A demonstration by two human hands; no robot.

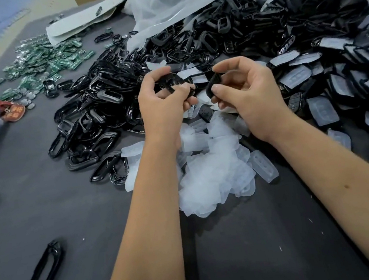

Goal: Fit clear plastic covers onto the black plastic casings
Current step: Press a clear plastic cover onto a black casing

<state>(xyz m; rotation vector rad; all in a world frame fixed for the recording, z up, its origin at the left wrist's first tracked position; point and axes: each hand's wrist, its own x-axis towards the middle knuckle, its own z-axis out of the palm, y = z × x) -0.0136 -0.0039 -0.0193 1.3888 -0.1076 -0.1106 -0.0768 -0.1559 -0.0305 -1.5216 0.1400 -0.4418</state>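
Head view: my left hand (161, 100) pinches a black casing (172, 83), fingers curled. My right hand (246, 88) grips another dark piece (213, 86), possibly a casing, above clear covers (213, 166).

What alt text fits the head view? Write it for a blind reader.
Two bare hands, left hand and right hand, each grip a black casing above a heap of clear covers, with black casing piles and green circuit boards on the dark table.
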